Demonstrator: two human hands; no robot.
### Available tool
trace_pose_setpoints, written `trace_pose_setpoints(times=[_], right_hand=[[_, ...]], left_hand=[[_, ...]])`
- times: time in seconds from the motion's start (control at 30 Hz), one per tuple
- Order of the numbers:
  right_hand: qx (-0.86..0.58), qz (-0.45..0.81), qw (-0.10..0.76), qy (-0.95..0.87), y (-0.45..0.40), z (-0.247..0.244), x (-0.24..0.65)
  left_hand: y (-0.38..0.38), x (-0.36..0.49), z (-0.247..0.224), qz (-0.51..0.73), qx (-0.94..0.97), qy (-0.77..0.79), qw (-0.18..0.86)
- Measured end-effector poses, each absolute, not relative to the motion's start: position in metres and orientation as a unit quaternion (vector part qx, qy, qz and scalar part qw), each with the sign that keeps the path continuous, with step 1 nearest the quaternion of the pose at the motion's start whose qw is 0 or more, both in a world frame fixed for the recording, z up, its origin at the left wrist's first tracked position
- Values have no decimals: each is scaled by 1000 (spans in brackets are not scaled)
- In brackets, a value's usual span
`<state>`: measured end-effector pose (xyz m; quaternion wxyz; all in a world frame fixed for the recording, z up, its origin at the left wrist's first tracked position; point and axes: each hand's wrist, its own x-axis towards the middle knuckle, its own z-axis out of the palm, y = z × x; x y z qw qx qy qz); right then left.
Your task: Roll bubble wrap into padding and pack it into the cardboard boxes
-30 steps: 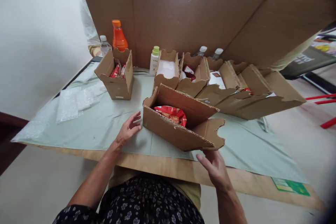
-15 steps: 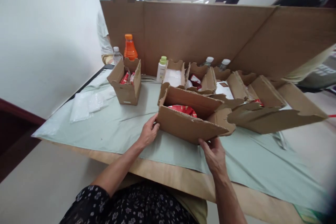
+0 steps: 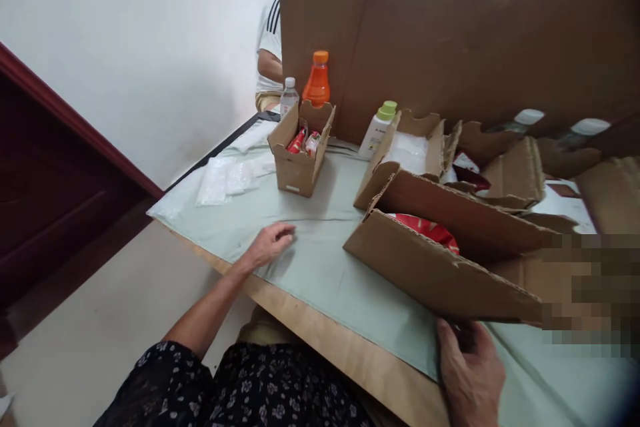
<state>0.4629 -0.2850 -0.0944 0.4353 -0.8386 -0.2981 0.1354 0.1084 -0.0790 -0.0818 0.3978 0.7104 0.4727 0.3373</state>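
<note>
A brown cardboard box [image 3: 430, 273] with a red packet [image 3: 430, 230] inside stands at the front right of the table. My right hand [image 3: 473, 367] is at its lower front edge, with the thumb up against the board and the other fingers partly hidden beneath. To the left of this box, my left hand [image 3: 270, 245] hovers low over the green cloth, holding nothing, its fingers loosely bent and apart. Beyond that hand, a smaller cardboard box [image 3: 296, 175] contains red packets [image 3: 297, 141].
Cardboard boxes stand in a row at the right, one holding white packaging [image 3: 406, 152]. A white bottle with a green cap [image 3: 377, 132], an orange bottle [image 3: 317, 83] and a clear bottle [image 3: 289, 99] stand behind. Plastic packets [image 3: 215, 181] lie at left. A tall cardboard panel [image 3: 450, 47] closes the back; a person sits beyond.
My left hand has let go of the front box's left end and drawn away to the left. My right hand stays at its lower edge. The view has turned left.
</note>
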Motion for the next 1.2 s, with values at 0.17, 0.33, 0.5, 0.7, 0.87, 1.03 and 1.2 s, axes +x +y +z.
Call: trace_pose_setpoints(times=[0.17, 0.33, 0.5, 0.7, 0.87, 1.03, 1.2], right_hand=[[-853, 131, 415, -288, -285, -90, 462], [-862, 123, 396, -291, -285, -89, 463], [-865, 103, 389, -299, -284, -95, 467], [-847, 106, 427, -298, -283, -98, 467], [-843, 106, 435, -297, -284, -100, 468], [-837, 113, 444, -299, -285, -103, 469], [-842, 118, 437, -294, -284, -101, 467]], left_hand=[[-41, 53, -83, 377, 670, 570, 291], [-12, 24, -77, 389, 645, 637, 166], [18, 29, -79, 297, 688, 662, 23], [40, 36, -85, 280, 692, 666, -15], [30, 30, -90, 285, 697, 658, -25], [22, 35, -93, 256, 744, 616, -30], [30, 42, -96, 259, 733, 629, -8]])
